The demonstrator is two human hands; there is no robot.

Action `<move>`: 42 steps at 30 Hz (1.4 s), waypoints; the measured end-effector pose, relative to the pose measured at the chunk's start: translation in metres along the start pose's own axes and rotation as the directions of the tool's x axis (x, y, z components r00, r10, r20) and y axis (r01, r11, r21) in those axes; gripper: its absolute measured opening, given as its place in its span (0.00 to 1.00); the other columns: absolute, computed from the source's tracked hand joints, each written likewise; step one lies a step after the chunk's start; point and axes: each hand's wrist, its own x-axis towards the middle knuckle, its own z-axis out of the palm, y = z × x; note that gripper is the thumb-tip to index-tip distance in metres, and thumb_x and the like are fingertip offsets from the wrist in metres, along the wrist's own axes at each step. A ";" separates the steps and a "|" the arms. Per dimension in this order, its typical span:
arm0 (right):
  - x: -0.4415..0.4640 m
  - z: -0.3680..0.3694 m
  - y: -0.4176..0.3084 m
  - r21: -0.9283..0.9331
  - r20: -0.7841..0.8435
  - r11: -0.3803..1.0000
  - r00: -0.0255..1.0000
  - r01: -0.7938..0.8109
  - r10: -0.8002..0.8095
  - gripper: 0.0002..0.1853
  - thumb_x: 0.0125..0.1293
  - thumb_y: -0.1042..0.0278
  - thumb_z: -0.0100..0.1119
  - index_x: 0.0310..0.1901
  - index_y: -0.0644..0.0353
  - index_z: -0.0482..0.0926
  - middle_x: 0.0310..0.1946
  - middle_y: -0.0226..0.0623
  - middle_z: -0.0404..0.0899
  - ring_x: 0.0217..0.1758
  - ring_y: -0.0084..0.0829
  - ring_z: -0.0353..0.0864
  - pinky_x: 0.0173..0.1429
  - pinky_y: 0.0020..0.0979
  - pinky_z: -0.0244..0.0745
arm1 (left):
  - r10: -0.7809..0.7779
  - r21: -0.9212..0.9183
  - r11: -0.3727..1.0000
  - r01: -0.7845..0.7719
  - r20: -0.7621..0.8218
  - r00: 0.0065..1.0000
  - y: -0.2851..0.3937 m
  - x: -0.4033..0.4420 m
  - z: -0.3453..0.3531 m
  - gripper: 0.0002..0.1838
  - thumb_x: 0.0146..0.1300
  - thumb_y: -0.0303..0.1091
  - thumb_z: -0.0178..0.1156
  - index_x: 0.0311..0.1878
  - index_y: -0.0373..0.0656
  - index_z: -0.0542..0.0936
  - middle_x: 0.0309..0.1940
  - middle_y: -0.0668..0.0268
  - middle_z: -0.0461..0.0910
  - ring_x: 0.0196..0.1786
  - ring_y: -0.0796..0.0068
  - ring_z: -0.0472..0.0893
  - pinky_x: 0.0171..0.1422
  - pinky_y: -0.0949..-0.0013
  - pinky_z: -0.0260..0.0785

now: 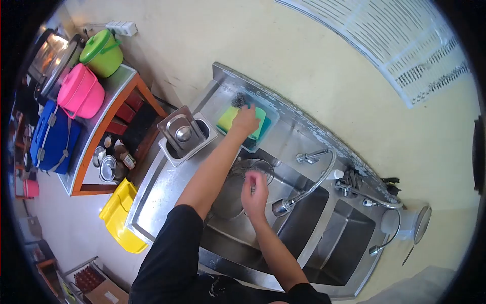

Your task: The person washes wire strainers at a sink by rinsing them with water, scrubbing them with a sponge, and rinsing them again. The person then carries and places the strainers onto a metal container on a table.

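Observation:
My left hand [246, 121] reaches into a clear greenish tray [272, 120] at the back of the steel counter. Its fingers are over a yellow-green sponge [228, 118] and a green item [259, 115]; what they hold, if anything, is hidden. A dark scouring pad [238, 100] lies at the tray's far corner. Above the large sink basin, my right hand [255, 193] has its fingers curled together, and their grip is too small to make out. Below it in the basin are a round metal pan [228, 198] and a wire strainer [263, 167].
Left of the tray stands a steel container [206, 133] with a lidded metal pan [183, 134]. A hose faucet [283, 206] hangs over the basin's right side. Further right is a smaller basin [336, 245]. A yellow bin [123, 218] stands beside the counter.

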 end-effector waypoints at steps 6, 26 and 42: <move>0.124 0.057 0.019 -0.418 -0.128 0.908 0.991 -0.026 -0.030 0.20 0.64 0.69 0.61 0.56 0.65 0.72 0.52 0.56 0.74 0.57 0.58 0.74 0.62 0.49 0.69 | -0.226 -0.520 0.830 0.201 0.015 0.974 0.027 -0.163 -0.084 0.14 0.72 0.34 0.56 0.53 0.34 0.79 0.44 0.52 0.85 0.48 0.60 0.85 0.55 0.61 0.74; 0.017 0.011 0.001 0.075 -0.064 0.973 0.973 -0.216 0.221 0.35 0.61 0.74 0.63 0.69 0.65 0.61 0.63 0.57 0.69 0.68 0.54 0.69 0.72 0.44 0.63 | -0.473 0.362 0.854 0.374 0.839 0.269 -0.065 -0.395 -0.026 0.38 0.61 0.34 0.59 0.69 0.21 0.58 0.52 0.37 0.80 0.55 0.44 0.82 0.56 0.54 0.78; -0.171 0.027 0.196 -0.407 0.266 0.804 0.786 -0.433 0.558 0.41 0.52 0.78 0.64 0.71 0.62 0.63 0.49 0.57 0.75 0.51 0.56 0.78 0.57 0.51 0.74 | -0.273 0.099 0.275 0.956 0.962 -0.021 0.016 -0.432 -0.079 0.13 0.79 0.42 0.43 0.41 0.44 0.68 0.21 0.72 0.63 0.18 0.82 0.62 0.19 0.73 0.54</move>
